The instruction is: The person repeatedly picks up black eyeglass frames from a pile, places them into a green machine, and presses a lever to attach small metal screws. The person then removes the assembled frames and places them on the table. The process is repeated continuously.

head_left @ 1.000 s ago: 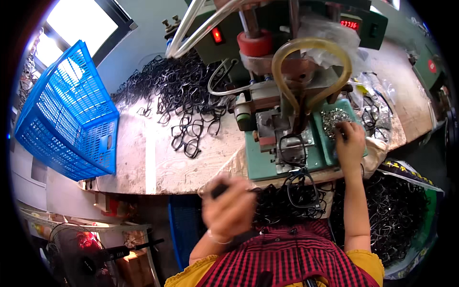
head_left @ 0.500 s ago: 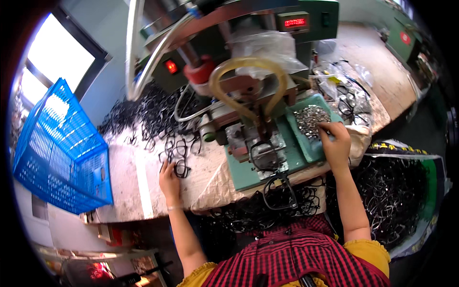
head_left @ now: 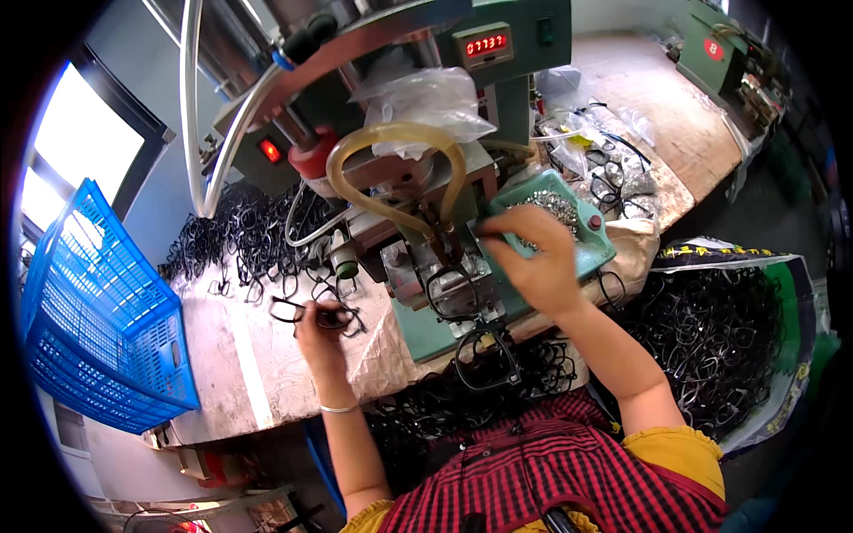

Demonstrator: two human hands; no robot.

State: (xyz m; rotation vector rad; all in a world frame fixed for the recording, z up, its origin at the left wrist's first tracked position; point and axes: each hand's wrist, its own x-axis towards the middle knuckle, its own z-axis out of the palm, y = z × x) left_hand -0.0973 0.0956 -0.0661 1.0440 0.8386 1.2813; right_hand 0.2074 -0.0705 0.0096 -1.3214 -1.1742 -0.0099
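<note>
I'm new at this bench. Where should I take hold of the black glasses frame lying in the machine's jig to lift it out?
Probably at the lower rim of the frame, coming from the near, open side. It lies flat in the jig, and the machine head and yellow hose crowd it from above and behind. A light two-finger grip should do. The right hand hovers closest.

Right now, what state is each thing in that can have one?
Left hand: closed on a black frame at the pile's edge.
Right hand: fingers pinched near the press, contents too small to tell.
Frame on fixture: seated under the press head.
Red lamp: lit.
Counter: lit.
Blue crate: tilted on its side.
</note>
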